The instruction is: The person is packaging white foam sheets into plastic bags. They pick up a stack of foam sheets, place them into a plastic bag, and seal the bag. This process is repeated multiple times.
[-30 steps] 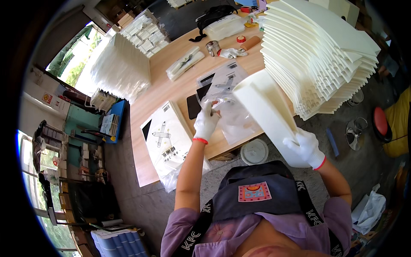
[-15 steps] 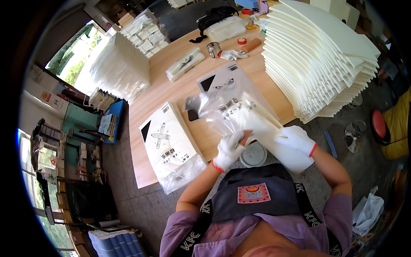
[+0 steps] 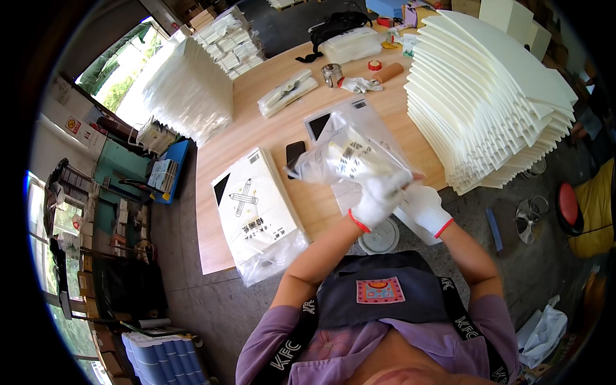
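One clear printed bag (image 3: 333, 159), raised over the near middle of the table (image 3: 266, 138), white sheets (image 3: 416, 230) apparently partly inside; left hand (image 3: 383, 196) closed on the bag's near end; right hand (image 3: 425, 205) closed on the sheets, fingers partly hidden. Film presumably light, limp, slippery and easily creased; sheets probably springy, with corners prone to denting; best grip at the bag's mouth and along the sheets' long edges. Flat bags (image 3: 356, 115) beneath, number not discernible. One printed pile (image 3: 256, 202), near left; one dark phone (image 3: 295, 153), just beside. One fanned white stack (image 3: 475, 96), right, layers too many to count. Far side: one metal cup (image 3: 332, 76), one red roll (image 3: 375, 65), one brown cylinder (image 3: 387, 73).
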A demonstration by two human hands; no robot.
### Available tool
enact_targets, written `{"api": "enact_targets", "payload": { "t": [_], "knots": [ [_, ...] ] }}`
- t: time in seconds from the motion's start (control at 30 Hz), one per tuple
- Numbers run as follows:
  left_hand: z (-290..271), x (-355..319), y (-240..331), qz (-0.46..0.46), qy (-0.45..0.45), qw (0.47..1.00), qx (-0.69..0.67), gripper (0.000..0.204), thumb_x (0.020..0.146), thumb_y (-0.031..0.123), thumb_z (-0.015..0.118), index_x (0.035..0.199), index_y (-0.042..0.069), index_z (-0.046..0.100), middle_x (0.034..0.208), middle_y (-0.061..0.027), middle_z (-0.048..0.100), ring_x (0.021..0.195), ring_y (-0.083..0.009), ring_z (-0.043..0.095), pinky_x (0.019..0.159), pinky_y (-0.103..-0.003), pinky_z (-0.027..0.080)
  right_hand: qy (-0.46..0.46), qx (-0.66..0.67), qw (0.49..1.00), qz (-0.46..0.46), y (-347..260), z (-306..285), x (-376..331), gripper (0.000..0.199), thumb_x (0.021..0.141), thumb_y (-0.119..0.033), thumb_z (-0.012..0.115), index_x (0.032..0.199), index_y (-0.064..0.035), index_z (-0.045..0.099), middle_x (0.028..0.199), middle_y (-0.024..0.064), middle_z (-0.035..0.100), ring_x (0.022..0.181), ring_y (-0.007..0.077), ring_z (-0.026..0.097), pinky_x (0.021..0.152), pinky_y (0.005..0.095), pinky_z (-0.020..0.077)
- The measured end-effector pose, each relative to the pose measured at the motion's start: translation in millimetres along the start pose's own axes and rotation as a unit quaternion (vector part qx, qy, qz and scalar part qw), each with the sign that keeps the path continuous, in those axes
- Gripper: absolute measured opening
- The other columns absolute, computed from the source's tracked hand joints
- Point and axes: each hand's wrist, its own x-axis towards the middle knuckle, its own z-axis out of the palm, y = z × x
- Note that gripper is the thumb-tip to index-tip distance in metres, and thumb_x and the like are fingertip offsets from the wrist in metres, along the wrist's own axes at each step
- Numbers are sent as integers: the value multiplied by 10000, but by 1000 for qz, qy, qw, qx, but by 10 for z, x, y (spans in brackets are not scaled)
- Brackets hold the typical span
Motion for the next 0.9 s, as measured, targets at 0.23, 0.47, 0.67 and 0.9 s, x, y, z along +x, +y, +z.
{"api": "enact_targets", "payload": {
  "t": [0.23, 0.47, 0.67, 0.9],
  "knots": [
    [213, -908, -499, 55, 3, 995, -86, 380, 682, -12, 524, 1026, 83, 655, 757, -99, 618, 612, -267, 587, 554, -355, 476, -46, 661, 747, -64, 712, 184, 40, 269, 899, -134, 535, 1100, 16, 633, 1026, 63, 677, 938, 170, 632, 835, 321, 488],
    [43, -359, -20, 18, -42, 994, -99, 439, 699, -48, 491, 1074, 116, 652, 765, -97, 595, 655, -237, 592, 619, -343, 477, 58, 564, 822, -43, 393, 648, 333, 289, 840, -141, 616, 1103, -23, 644, 983, 71, 679, 957, 205, 626, 866, 327, 476],
    [393, -205, 91, -3, -44, 998, -45, 326, 763, -32, 546, 1034, 105, 664, 792, -134, 643, 669, -232, 636, 618, -314, 499, 197, -11, 972, -129, 91, 696, 476, 368, 828, -191, 629, 1167, -51, 592, 1181, 117, 576, 1152, 265, 488, 982, 373, 393],
    [372, -928, -702, -56, 34, 998, 1, 128, 770, -9, 594, 834, 79, 660, 771, -90, 681, 624, -218, 634, 559, -300, 492, 302, 43, 937, -171, 176, 880, -391, 307, 819, -261, 600, 1080, -101, 589, 1092, 147, 591, 1073, 305, 535, 881, 445, 420]
  ]
}}
